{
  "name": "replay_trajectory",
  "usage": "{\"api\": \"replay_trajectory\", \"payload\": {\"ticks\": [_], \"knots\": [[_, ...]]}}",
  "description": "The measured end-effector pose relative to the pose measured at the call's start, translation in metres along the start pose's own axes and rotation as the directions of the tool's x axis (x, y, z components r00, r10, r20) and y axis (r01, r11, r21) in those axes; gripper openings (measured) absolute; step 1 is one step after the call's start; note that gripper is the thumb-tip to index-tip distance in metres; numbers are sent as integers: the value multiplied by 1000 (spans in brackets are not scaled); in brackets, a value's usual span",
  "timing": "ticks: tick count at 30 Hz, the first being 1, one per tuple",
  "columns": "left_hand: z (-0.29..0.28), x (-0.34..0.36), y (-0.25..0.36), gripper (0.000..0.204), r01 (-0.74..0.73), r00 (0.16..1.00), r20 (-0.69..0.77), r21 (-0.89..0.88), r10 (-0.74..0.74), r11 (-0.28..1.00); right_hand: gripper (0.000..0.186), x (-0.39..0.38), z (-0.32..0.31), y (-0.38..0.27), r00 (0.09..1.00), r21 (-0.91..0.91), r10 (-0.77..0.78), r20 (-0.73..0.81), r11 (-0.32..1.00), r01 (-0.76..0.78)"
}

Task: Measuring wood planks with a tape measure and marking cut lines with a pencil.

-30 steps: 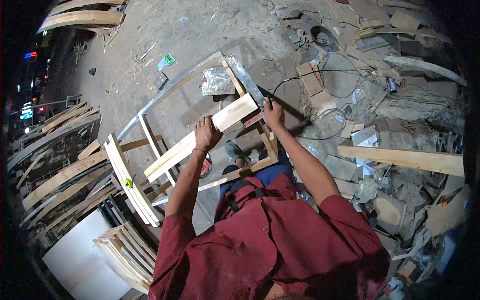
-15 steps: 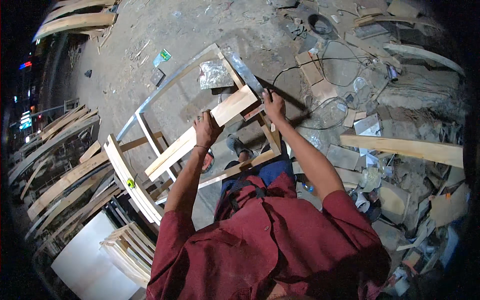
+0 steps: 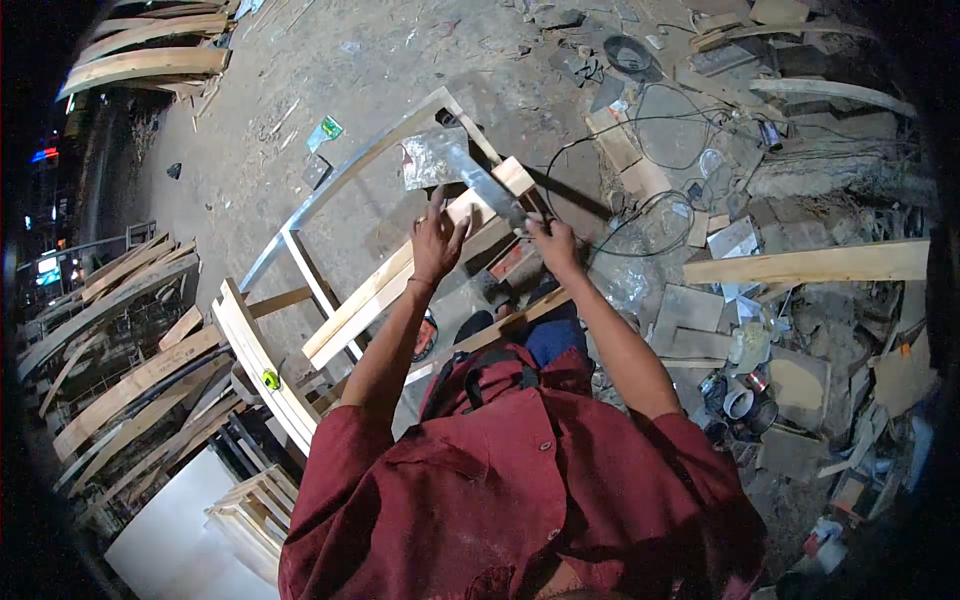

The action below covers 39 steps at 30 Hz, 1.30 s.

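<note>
My right hand is closed round the handle end of a hand saw. The saw's grey blade crosses over a pale wooden board, close to the board's far right end. My left hand rests at the board's middle, just left of the blade, with thumb and forefinger spread apart. Beneath, a wooden frame with a curved far side carries the board slantwise. A yellow-green tape measure sits on the pale curved beam at the frame's left.
Stacked curved timbers fill the left side. A single plank juts in from the right, among scraps and tins. Black cable loops over the floor. A greyish block stands inside the frame's far part.
The saw has swung from beyond the board's end to lie across the board. My left hand has loosened its grip and moved along the board toward the blade.
</note>
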<state>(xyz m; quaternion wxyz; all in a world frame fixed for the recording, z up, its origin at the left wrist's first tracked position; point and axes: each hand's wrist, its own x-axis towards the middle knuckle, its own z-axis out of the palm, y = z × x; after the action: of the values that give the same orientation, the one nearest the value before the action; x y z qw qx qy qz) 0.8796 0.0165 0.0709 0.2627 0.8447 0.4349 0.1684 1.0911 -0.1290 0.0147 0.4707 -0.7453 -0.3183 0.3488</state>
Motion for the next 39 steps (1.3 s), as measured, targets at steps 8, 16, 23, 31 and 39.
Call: {"api": "replay_trajectory", "payload": {"ticks": [8, 16, 23, 31, 39], "knots": [[26, 37, 9, 47, 21, 993, 115, -159, -3, 987, 44, -6, 50, 25, 986, -107, 76, -148, 990, -93], [24, 24, -15, 47, 129, 988, 99, -97, -119, 987, 47, -62, 62, 11, 953, 106, 302, -6, 948, -300], [28, 25, -13, 41, -101, 994, 16, -159, 105, 982, 56, -40, 103, 9, 900, 176, 431, -66, 893, -414], [31, 16, -23, 42, -58, 998, -21, -143, 56, 988, 52, -47, 117, -38, 915, 144, 302, -267, 952, -272], [31, 15, -12, 47, 37, 999, -29, -160, -42, 986, 57, -49, 124, -39, 911, 199, 346, -226, 931, -304]]}}
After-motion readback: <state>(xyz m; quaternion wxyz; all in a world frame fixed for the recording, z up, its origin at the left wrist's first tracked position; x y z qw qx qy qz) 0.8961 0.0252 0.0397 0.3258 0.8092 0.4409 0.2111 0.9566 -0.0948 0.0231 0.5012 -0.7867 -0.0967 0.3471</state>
